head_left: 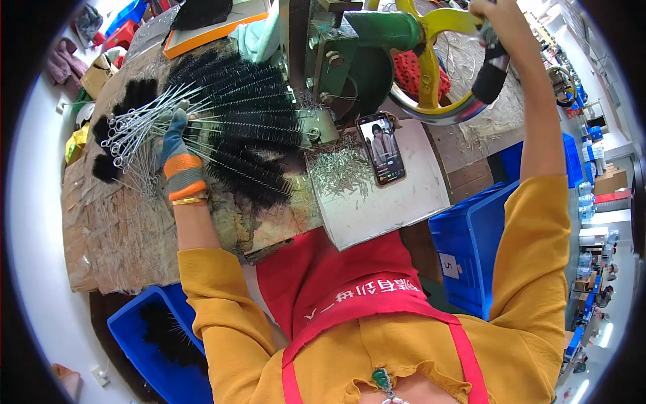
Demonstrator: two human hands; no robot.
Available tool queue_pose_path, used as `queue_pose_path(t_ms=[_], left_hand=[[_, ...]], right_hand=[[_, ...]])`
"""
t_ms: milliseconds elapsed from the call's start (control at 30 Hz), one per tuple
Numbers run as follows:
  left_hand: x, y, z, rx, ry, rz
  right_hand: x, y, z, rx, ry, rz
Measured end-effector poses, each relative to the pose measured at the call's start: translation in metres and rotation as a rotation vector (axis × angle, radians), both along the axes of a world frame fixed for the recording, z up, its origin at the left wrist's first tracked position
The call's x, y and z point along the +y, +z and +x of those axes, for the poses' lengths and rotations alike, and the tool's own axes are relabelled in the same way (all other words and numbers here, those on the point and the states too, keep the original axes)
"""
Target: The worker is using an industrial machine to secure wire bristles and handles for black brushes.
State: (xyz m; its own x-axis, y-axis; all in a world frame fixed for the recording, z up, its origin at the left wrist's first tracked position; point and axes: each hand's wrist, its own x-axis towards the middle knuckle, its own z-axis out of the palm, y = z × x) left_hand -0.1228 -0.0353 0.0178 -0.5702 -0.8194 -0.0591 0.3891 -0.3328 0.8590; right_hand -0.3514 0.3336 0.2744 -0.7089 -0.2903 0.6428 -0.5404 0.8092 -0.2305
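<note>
My left hand point(176, 138), in a blue and orange work glove, closes around the wire handles of black bristle brushes point(249, 101). The brushes fan out to the right, their looped wire ends point(128, 135) to the left. How many the fingers hold cannot be made out. Some brush tips lie close to a green metal hand press point(336, 57). Bare and raised at the upper right, my right hand point(501, 20) grips the rim of the press's handwheel point(427, 67), which has yellow spokes and black wrapping on part of its rim.
Cut wire bits point(343, 168) lie on a white board point(383, 209) beside a lit phone point(381, 148). Blue bins stand below the worn wooden bench point(108, 229): one at right point(464, 236), one at left point(134, 330) holding brushes. An orange-edged box point(215, 34) sits at the back.
</note>
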Motion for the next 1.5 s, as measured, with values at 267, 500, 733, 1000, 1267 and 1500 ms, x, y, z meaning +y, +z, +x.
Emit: queue_pose_path(t_ms=[267,500,733,1000,1267,1500], left_hand=[[0.011,0.012,-0.008,-0.035,0.115,-0.029],[0.012,0.015,0.001,0.015,0.026,-0.004],[0.004,0.004,0.009,0.134,0.033,0.105],[0.021,0.026,-0.002,-0.174,0.236,-0.059],[0.022,0.027,-0.008,-0.025,0.278,-0.020],[0.010,0.018,-0.014,-0.037,0.277,-0.041]], right_hand=[[-0.011,0.014,-0.015,-0.269,0.054,-0.106],[0.005,-0.133,0.068,0.049,0.236,-0.877],[0.051,-0.133,0.021,0.046,0.231,-0.445],[0.006,-0.017,0.008,0.120,0.053,-0.025],[-0.016,0.019,-0.015,-0.276,0.136,-0.042],[0.009,-0.108,0.064,0.070,0.111,-0.647]])
